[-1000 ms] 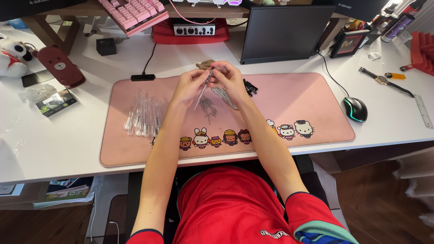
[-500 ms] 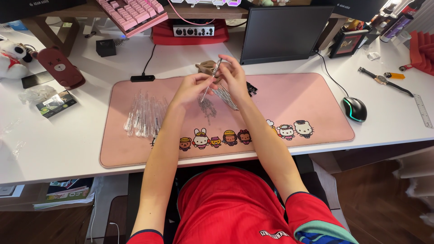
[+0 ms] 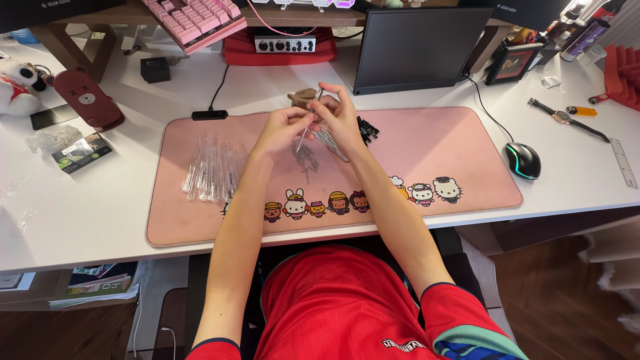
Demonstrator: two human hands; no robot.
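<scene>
Both hands meet above the back middle of a pink desk mat [image 3: 427,153]. My left hand [image 3: 280,130] pinches the lower part of a thin silver pen refill [image 3: 308,127]. My right hand [image 3: 339,117] grips its upper end, which points up and away from me, and also holds a small fan of more refills [image 3: 331,143]. Below the hands several loose thin refills [image 3: 305,160] lie on the mat. A row of several clear pen barrels [image 3: 212,170] lies to the left. Small black pieces [image 3: 366,129] sit just right of my right hand.
A dark monitor [image 3: 420,47] stands behind the mat. A black mouse [image 3: 522,160] sits at the right, with a wristwatch [image 3: 567,119] and ruler [image 3: 624,163] beyond. A pink keyboard [image 3: 193,20], a brown bear-face case [image 3: 88,100] and a black hub [image 3: 209,115] are at the back left.
My right hand has lifted slightly and the single refill now stands more upright between both hands. The rest of the desk is unchanged.
</scene>
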